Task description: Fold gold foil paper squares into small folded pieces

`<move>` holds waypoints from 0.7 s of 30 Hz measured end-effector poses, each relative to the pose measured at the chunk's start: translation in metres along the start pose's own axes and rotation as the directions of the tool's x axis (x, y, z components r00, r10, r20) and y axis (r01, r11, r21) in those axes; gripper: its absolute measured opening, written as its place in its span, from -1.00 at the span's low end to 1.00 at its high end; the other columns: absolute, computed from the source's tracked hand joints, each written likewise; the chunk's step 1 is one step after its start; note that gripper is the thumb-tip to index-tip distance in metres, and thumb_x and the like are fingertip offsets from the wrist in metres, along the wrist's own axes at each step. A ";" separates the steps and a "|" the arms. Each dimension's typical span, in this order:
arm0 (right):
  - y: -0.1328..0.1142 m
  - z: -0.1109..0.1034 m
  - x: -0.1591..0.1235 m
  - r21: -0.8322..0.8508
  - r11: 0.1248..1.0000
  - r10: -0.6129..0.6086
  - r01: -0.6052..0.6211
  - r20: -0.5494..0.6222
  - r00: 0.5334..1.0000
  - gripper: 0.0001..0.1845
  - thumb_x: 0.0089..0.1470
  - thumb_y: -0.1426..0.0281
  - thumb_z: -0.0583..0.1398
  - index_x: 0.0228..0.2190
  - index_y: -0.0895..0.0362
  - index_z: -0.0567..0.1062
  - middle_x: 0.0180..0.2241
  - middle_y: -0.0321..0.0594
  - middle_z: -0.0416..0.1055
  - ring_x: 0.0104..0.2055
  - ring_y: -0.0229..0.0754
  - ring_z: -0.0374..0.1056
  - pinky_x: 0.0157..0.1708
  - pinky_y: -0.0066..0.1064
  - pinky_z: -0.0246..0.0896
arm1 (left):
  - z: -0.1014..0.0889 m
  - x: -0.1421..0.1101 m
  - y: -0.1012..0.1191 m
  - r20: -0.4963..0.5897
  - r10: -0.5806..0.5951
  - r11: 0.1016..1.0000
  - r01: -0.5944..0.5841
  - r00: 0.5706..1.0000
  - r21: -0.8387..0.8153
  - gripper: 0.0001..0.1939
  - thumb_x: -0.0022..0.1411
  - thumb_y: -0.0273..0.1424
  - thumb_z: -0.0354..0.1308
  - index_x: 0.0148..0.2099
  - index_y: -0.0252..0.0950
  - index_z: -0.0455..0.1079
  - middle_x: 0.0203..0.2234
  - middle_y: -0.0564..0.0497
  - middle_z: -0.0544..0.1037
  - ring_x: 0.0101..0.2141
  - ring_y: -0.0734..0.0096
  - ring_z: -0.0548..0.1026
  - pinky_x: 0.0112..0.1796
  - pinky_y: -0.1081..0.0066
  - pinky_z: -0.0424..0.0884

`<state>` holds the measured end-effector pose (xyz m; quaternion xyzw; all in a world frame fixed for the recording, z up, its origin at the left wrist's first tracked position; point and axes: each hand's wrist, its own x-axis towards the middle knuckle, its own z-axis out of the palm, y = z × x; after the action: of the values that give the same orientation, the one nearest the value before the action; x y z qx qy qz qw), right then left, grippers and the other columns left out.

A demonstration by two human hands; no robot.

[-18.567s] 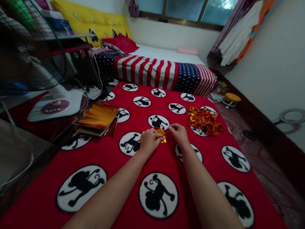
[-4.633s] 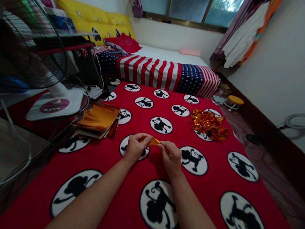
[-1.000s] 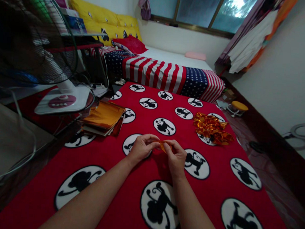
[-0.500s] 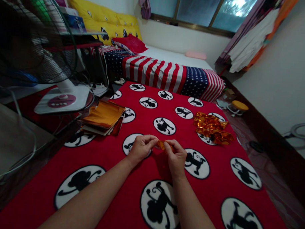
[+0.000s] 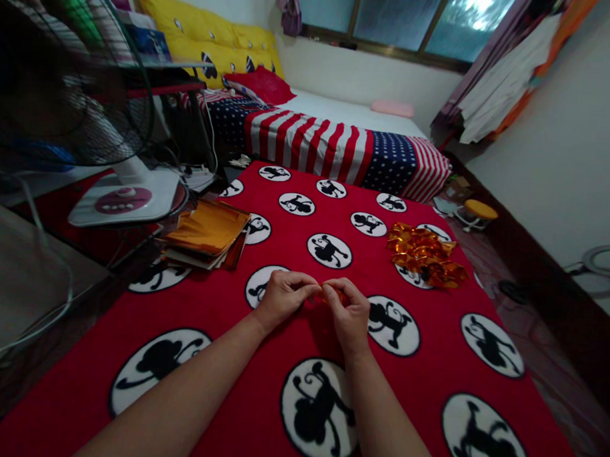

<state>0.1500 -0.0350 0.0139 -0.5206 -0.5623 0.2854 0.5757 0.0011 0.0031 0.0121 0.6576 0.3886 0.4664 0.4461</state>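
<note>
Just above the red monkey-print cloth [image 5: 258, 413], my two hands meet fingertip to fingertip around a small piece of folded gold foil paper [image 5: 337, 295]. My right hand [image 5: 349, 311] pinches it between thumb and curled fingers, and most of the foil is hidden there. My left hand [image 5: 285, 298] is closed, its thumb and forefinger pressed together at the foil's left end. To the left lies a stack of gold foil sheets [image 5: 207, 228] with pale undersides. At the right sits a heap of folded shiny gold foil pieces [image 5: 421, 252].
A fan with a white base [image 5: 123, 199] stands at the left, with cables near it. Beyond the cloth is a bed with a stars-and-stripes cover [image 5: 308, 138]. A yellow-topped stool [image 5: 480, 210] and a ring-shaped light [image 5: 604, 260] are on the right.
Over the last second my fingertips have drawn together and less of the foil shows. Earlier the foil lay flatter on the cloth, then was lifted between both hands. Stack and heap look unchanged.
</note>
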 end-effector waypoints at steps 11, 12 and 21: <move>0.001 -0.003 0.001 -0.040 0.996 -0.080 0.081 0.021 0.997 -0.89 0.09 0.37 0.21 -0.45 0.11 0.52 -0.46 -0.27 0.42 -0.40 -0.23 0.33 -0.37 -0.41 0.20 | 0.001 0.000 -0.001 -0.062 -0.047 0.996 0.051 0.997 0.067 -0.78 0.05 -0.26 0.30 -0.43 -0.35 0.53 -0.59 0.00 0.57 -0.58 0.49 0.46 -0.52 0.56 0.32; 0.001 -0.003 0.001 -0.033 0.996 -0.076 0.077 0.021 0.997 -0.89 0.09 0.38 0.21 -0.45 0.11 0.52 -0.46 -0.27 0.42 -0.40 -0.23 0.33 -0.37 -0.41 0.20 | 0.001 0.000 -0.001 -0.083 -0.044 0.994 0.052 0.996 0.091 -0.77 0.03 -0.27 0.32 -0.47 -0.35 0.52 -0.61 0.00 0.56 -0.60 0.50 0.44 -0.53 0.56 0.30; 0.002 -0.005 0.002 0.042 0.999 -0.015 0.013 0.041 0.999 -0.89 0.05 0.36 0.24 -0.47 0.10 0.54 -0.48 -0.28 0.42 -0.43 -0.24 0.33 -0.43 -0.43 0.21 | -0.004 0.003 0.001 0.044 -0.030 0.993 0.024 0.999 0.119 -0.72 0.06 -0.23 0.28 -0.49 -0.37 0.47 -0.66 0.06 0.48 -0.62 0.57 0.32 -0.57 0.57 0.18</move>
<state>0.1553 -0.0341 0.0134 -0.4984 -0.5715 0.3037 0.5769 -0.0020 0.0067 0.0145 0.6881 0.4142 0.4212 0.4214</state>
